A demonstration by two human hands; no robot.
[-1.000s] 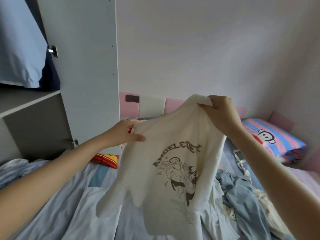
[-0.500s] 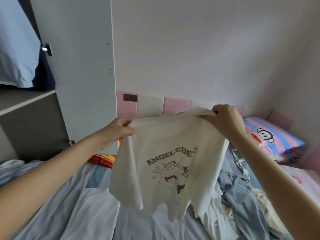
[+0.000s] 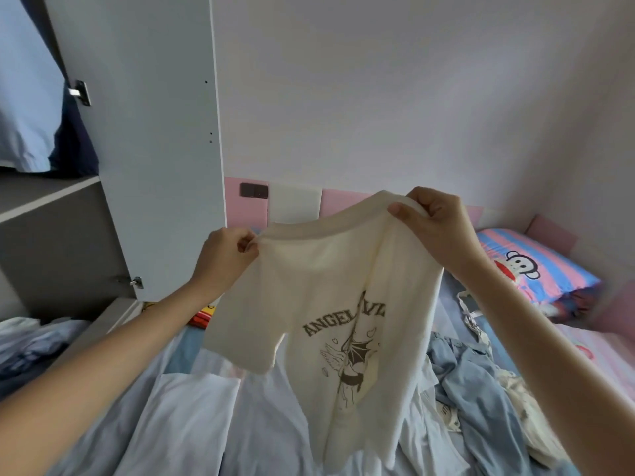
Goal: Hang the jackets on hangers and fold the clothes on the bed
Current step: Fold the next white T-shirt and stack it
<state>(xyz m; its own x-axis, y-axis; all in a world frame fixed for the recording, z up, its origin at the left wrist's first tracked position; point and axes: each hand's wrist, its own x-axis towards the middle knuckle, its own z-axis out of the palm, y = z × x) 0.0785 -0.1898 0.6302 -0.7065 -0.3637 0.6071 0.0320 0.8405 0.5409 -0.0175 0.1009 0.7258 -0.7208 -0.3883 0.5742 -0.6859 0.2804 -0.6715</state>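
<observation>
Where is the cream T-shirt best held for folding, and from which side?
Probably by the top edge at both shoulders, one hand per side, from above. The left hand and right hand pinch there now, and the T-shirt hangs spread, print facing the person.

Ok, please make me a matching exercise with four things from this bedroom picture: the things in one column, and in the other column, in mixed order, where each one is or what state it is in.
Things
1. cream T-shirt
2. monkey pillow
3. wardrobe door
4. blue clothes

Places or states
A. lie crumpled on the bed, at the right
B. stands open, at the left
C. held up in the air by the left hand and the right hand
D. lies at the far right end of the bed

Pairs: 1-C, 2-D, 3-B, 4-A
</observation>
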